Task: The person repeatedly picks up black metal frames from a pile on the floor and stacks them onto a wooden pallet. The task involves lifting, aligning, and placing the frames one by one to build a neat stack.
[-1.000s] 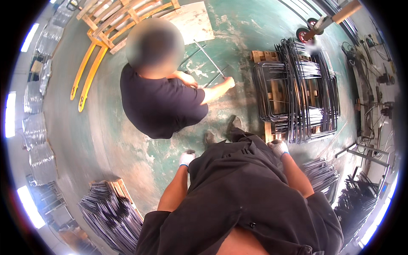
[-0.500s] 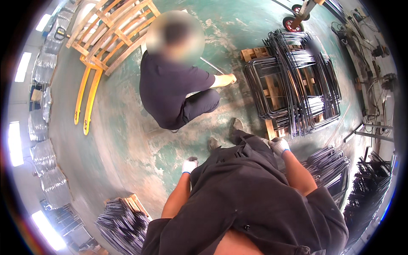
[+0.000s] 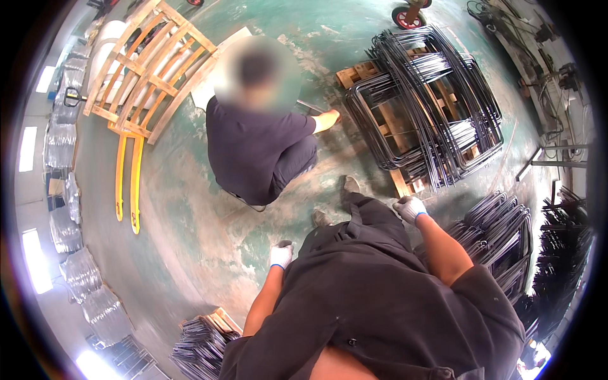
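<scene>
My left hand (image 3: 281, 254), in a white work glove with a blue cuff, hangs beside my left thigh. Its fingers are curled in and no object shows in them. On the other side, my right hand (image 3: 409, 208) wears a matching glove, with fingers also curled and nothing seen in them. It is held out by my right leg, apart from a stack of bent black metal frames (image 3: 437, 114) on a wooden pallet (image 3: 399, 183). A person in dark clothes (image 3: 256, 149) squats ahead of me to the left, one arm stretched toward that stack, near a thin rod (image 3: 310, 106).
More black metal frames (image 3: 497, 237) stand close on my right, and another bundle (image 3: 201, 347) lies behind left. A wooden pallet (image 3: 149, 69) leans at the far left by yellow pallet-jack forks (image 3: 128, 183). Wheeled equipment (image 3: 408, 18) stands beyond the stack.
My view has shifted and turned a little, so the stack and pallet jack sit differently. My right hand has swung slightly forward. The squatting person's arm stays stretched out.
</scene>
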Demonstrator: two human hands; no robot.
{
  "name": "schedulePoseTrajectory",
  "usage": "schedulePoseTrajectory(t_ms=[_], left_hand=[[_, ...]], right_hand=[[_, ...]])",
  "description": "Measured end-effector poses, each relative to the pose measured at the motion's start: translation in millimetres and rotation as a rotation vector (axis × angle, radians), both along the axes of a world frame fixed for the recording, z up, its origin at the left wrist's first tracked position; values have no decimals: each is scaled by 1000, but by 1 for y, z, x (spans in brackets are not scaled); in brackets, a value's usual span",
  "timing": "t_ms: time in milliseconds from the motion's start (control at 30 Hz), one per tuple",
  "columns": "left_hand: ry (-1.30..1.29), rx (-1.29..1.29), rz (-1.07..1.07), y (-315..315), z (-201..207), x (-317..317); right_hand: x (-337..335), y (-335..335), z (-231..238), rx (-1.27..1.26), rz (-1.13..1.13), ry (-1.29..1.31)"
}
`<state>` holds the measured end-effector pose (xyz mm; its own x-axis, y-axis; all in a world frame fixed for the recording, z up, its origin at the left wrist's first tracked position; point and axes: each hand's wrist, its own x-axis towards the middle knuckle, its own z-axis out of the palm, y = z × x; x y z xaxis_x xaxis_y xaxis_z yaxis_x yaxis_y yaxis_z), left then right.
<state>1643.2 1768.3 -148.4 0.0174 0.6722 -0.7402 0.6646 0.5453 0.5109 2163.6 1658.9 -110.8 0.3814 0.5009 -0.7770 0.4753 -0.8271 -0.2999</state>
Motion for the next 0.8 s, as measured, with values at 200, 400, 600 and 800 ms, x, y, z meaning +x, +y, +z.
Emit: schedulePoseTrajectory(t_ms=[200, 400, 600, 800], left_hand=[[-57, 24, -21, 7, -11, 5], [-100, -28, 5, 14, -52, -5], [-142, -71, 57, 17, -69, -2], [-69, -45, 30, 10, -45, 29]], right_hand=[[9, -5, -9, 81, 29, -72], [20, -10, -7, 84, 7, -88], [34, -21, -11, 87, -36, -65], [51, -25, -3, 10, -99, 38]])
